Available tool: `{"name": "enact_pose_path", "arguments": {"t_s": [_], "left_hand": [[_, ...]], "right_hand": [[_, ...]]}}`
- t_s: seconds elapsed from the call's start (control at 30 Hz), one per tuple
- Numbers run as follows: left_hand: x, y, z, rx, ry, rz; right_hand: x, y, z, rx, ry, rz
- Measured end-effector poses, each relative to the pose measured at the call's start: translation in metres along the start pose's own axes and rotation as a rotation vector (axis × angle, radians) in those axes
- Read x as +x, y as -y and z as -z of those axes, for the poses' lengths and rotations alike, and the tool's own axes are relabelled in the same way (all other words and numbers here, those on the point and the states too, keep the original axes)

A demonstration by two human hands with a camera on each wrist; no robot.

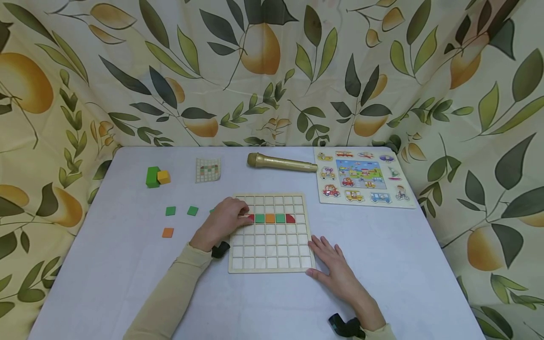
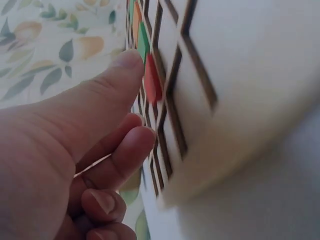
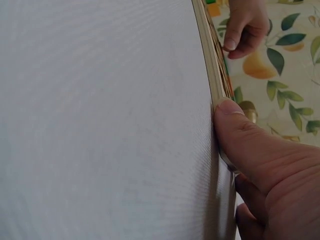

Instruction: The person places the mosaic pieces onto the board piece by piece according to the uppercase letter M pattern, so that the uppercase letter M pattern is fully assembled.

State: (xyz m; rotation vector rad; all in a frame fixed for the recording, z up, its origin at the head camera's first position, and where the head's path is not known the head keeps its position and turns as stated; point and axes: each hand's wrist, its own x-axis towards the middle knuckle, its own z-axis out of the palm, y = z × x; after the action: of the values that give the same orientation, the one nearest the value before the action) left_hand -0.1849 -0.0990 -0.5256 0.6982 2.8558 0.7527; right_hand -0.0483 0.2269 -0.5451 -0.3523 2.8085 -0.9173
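A wooden grid board (image 1: 272,262) lies on the table. One of its rows holds a red piece (image 2: 152,80), a green square (image 1: 260,218), an orange square (image 1: 270,218), another green square (image 1: 280,218) and a rounded red piece (image 1: 290,218). My left hand (image 1: 223,219) is over the board's left edge. Its thumb and bent fingers lie around the first red piece, thumb tip against the row, and the piece sits in its cell. My right hand (image 1: 335,269) rests with spread fingers at the board's lower right edge, thumb touching the rim.
Left of the board lie loose green tiles (image 1: 170,211) and an orange tile (image 1: 167,233). Behind them are a green block (image 1: 152,177), a yellow block (image 1: 163,177) and a small pattern card (image 1: 208,170). A gold microphone (image 1: 282,163) touches a vehicle picture board (image 1: 361,198).
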Motion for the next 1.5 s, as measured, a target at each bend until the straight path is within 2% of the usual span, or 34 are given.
{"name": "enact_pose_path", "arguments": {"t_s": [0.2, 0.5, 0.83, 1.1, 1.4, 1.5], "left_hand": [[-0.007, 0.018, 0.013, -0.021, 0.000, 0.102], [-0.023, 0.048, 0.030, -0.064, -0.035, 0.138], [-0.034, 0.060, 0.034, -0.048, 0.002, 0.228], [-0.037, 0.062, 0.034, -0.051, 0.003, 0.225], [-0.039, 0.062, 0.034, -0.012, -0.030, 0.158], [-0.039, 0.062, 0.035, 0.002, -0.040, 0.161]], "right_hand": [[0.000, 0.001, 0.000, 0.001, -0.001, 0.002], [0.000, 0.001, 0.001, 0.000, 0.001, -0.004], [0.000, 0.001, 0.001, 0.011, 0.002, -0.002], [0.000, 0.001, 0.001, 0.009, 0.002, -0.001], [0.000, 0.001, 0.001, 0.008, 0.007, -0.002], [0.000, 0.001, 0.001, 0.008, 0.005, -0.002]]}}
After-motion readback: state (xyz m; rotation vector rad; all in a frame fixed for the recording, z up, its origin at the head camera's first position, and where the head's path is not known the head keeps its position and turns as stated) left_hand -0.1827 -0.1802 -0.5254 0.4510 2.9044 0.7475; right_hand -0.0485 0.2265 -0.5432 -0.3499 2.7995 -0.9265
